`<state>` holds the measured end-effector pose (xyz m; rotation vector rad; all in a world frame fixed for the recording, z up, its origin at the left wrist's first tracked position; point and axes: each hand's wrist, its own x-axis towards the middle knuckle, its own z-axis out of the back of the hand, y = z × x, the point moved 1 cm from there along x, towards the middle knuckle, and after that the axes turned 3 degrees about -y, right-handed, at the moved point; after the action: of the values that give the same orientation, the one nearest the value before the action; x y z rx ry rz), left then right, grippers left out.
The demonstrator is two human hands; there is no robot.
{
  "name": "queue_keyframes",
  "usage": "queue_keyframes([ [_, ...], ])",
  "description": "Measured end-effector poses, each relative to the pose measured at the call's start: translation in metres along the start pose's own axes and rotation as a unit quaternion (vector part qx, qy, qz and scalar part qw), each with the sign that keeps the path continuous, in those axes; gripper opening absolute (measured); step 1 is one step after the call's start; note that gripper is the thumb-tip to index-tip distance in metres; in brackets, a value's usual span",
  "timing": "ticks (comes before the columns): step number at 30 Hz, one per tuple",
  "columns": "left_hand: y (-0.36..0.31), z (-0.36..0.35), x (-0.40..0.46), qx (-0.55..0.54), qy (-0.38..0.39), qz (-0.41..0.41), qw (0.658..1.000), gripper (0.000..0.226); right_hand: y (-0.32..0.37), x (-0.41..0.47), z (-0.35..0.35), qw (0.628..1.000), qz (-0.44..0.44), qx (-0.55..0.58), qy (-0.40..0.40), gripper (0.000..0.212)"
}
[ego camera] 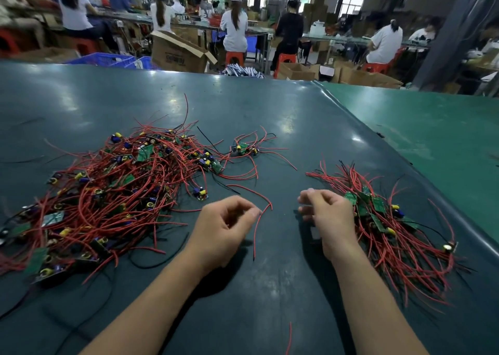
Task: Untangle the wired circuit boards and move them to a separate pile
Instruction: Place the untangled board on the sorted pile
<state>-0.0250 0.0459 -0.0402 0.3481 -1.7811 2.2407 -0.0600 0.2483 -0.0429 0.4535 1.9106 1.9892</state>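
A big tangled heap of small green circuit boards with red wires [108, 192] covers the left of the dark green table [270, 287]. A smaller, sorted pile of boards [383, 219] lies on the right. A small cluster of boards [243, 148] sits apart behind the heap. One single board [200, 193] lies at the heap's near edge. My left hand [224, 228] has curled fingers, and its fingertips pinch a loose red wire [256, 236]. My right hand [324, 217] hovers loosely curled and holds nothing, touching the left edge of the sorted pile.
A lighter green mat [432, 128] overlaps the table at the right. A stray red wire [289, 338] lies near the front edge. Beyond the far edge are cardboard boxes [178, 52], blue crates [102, 59] and seated people at benches.
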Motion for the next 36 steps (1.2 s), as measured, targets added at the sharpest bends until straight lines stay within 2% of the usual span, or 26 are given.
queue_keyframes([
  [2, -0.004, 0.002, -0.004, 0.177, -0.020, -0.076, 0.981, 0.016, -0.005, -0.007, -0.008, 0.987, 0.087, -0.132, 0.013, 0.021],
  [4, -0.014, 0.015, 0.002, 0.298, -0.094, -0.103, 0.944, 0.020, -0.005, -0.015, -0.014, 0.963, 0.159, -0.211, 0.043, 0.018],
  [7, -0.032, 0.052, 0.022, 0.387, -0.205, -0.058, 0.897, 0.022, -0.003, -0.023, -0.020, 0.941, 0.216, -0.249, 0.075, 0.015],
  [10, -0.043, 0.096, 0.035, 0.518, -0.227, 0.017, 0.824, 0.025, -0.004, -0.025, -0.022, 0.938, 0.215, -0.256, 0.088, 0.016],
  [12, -0.044, 0.119, 0.034, 0.575, -0.206, 0.068, 0.789, 0.023, -0.004, -0.024, -0.021, 0.940, 0.210, -0.253, 0.093, 0.018],
  [13, -0.042, 0.128, 0.032, 0.591, -0.170, 0.105, 0.781, 0.022, -0.003, -0.024, -0.020, 0.941, 0.209, -0.250, 0.095, 0.018],
  [16, -0.036, 0.136, 0.016, 0.583, -0.049, 0.192, 0.788, 0.021, -0.003, -0.024, -0.020, 0.945, 0.203, -0.239, 0.096, 0.019],
  [19, -0.033, 0.131, -0.002, 0.583, -0.034, 0.168, 0.794, 0.031, -0.003, -0.027, -0.020, 0.944, 0.216, -0.234, 0.085, 0.019],
  [22, -0.032, 0.125, -0.013, 0.655, -0.011, 0.125, 0.745, 0.033, -0.004, -0.031, -0.019, 0.938, 0.233, -0.244, 0.081, 0.018],
  [24, -0.036, 0.122, -0.014, 0.687, -0.030, 0.098, 0.720, 0.024, -0.004, -0.031, -0.018, 0.940, 0.224, -0.243, 0.080, 0.019],
  [26, -0.041, 0.122, -0.013, 0.661, -0.053, 0.093, 0.743, 0.016, -0.005, -0.028, -0.017, 0.947, 0.214, -0.229, 0.071, 0.020],
  [29, -0.052, 0.123, -0.009, 0.582, -0.110, 0.056, 0.804, 0.011, -0.007, -0.024, -0.016, 0.957, 0.197, -0.200, 0.071, 0.021],
  [33, -0.081, 0.120, 0.001, 0.435, -0.244, -0.094, 0.862, 0.013, -0.012, -0.023, -0.017, 0.957, 0.202, -0.195, 0.079, 0.021],
  [36, -0.107, 0.104, 0.012, 0.304, -0.265, -0.186, 0.896, 0.013, -0.009, -0.029, -0.019, 0.954, 0.232, -0.167, 0.084, 0.017],
])
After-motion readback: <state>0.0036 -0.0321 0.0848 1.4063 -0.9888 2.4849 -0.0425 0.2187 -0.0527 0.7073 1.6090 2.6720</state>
